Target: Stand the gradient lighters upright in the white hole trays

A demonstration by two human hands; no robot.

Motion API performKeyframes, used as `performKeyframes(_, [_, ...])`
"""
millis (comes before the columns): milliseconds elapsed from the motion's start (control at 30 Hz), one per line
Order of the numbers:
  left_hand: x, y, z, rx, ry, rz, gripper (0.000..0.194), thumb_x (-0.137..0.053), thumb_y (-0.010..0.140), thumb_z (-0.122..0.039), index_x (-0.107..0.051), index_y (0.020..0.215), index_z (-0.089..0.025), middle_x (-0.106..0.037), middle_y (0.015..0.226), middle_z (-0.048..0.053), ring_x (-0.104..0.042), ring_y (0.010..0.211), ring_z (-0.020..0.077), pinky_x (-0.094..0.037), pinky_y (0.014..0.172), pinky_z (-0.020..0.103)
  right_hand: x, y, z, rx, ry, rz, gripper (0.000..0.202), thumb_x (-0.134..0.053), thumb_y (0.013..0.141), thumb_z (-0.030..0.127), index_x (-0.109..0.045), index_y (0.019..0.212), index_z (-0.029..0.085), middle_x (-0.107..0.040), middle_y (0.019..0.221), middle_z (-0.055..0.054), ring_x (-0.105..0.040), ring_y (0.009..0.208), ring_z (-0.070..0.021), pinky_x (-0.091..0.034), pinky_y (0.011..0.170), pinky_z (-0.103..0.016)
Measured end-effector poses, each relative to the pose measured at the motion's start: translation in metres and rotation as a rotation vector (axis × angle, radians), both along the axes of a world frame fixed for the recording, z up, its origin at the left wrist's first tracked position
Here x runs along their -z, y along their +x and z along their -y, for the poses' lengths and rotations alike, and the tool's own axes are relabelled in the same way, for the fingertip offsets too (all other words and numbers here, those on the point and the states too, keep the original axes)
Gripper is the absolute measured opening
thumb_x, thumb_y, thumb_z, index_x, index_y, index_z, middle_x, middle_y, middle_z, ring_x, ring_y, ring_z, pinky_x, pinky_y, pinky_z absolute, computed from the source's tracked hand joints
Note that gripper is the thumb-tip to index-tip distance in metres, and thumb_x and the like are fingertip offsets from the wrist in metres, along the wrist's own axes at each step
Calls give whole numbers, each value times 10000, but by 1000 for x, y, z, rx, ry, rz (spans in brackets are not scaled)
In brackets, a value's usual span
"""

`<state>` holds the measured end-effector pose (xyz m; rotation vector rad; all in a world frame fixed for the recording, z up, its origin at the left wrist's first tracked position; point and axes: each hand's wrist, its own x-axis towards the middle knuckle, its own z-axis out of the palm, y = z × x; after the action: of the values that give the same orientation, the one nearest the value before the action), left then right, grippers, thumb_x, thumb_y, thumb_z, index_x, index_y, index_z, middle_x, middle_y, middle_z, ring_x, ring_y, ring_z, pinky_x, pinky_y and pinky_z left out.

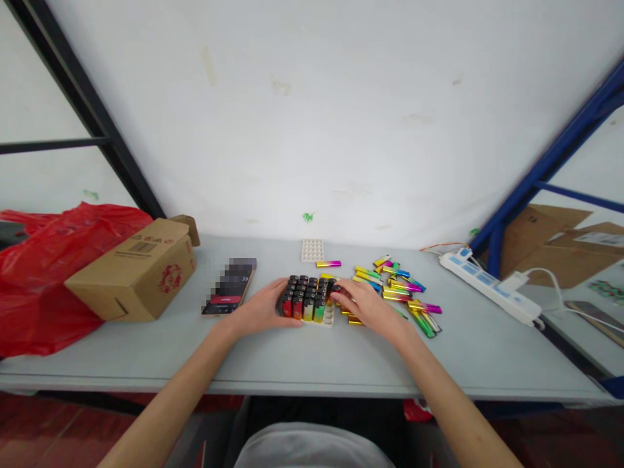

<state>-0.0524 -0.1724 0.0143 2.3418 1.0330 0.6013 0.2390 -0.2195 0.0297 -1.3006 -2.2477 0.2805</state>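
Note:
A block of upright lighters (pixel 305 299) with black tops and red, yellow and green bodies stands in a white holder tray (pixel 328 316). My left hand (pixel 260 307) is wrapped round the block's left side, its thumb along the front. At the right end, the fingers of my right hand (pixel 363 302) close on the black top of a lighter (pixel 336 288); its lower part is hidden. Some cells at the tray's front right corner hold nothing. Loose shiny lighters (pixel 397 290) in yellow, pink, green and blue lie in a pile beyond my right hand.
Another white tray (pixel 312 250) lies by the wall, near a single yellow-pink lighter (pixel 328 264). To the left are a phone (pixel 231 286), a cardboard box (pixel 136 266) and a red plastic bag (pixel 43 286). A white power strip (pixel 490 288) with cables sits at the right.

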Motion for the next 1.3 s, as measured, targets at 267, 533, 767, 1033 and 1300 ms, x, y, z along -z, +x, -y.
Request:
performKeyframes(267, [3,0,-1,-5,-10,-1,895,-876,704,-608,-553,1438,-210,-613,1452,123,-577,1355,366,-429,1208,476,-10,4,-11,63,40,194,350,-543,1059,425,-687,811,224,-706,746,-61,-597,659,-192,-315,627,-299])
performKeyframes(533, [1,1,0,-17,-22,-5,862,-878,702,-588,-569,1409,-204,-627,1426,121,-588,1340,365,-440,1197,485,-2,8,-18,39,-16,97,274,-624,1009,439,-668,849,221,-703,760,-30,-588,668,-184,-344,623,-290])
performKeyframes(767, [2,0,0,-1,-22,7,855,-880,712,-575,-561,1423,-223,-623,1437,115,-584,1341,364,-433,1201,495,-4,11,-21,-41,-66,74,310,-662,975,479,-694,795,228,-717,757,-32,-617,670,-192,-403,631,-286])
performKeyframes(1033, [0,0,0,-10,-9,-21,868,-865,723,-597,-549,1436,-217,-607,1466,123,-578,1357,373,-430,1208,496,-7,120,-96,513,-70,164,348,-657,930,231,-706,1248,99,-711,1260,-215,-669,1149,-271,-465,1015,-354])
performKeyframes(1300, [8,-2,-4,-19,-3,-34,926,-879,700,-606,-531,1452,-194,-585,1488,144,-567,1367,380,-414,1224,489,17,140,-112,497,-156,227,365,-695,943,351,-735,1232,132,-785,1120,-163,-733,1033,-275,-518,913,-335])
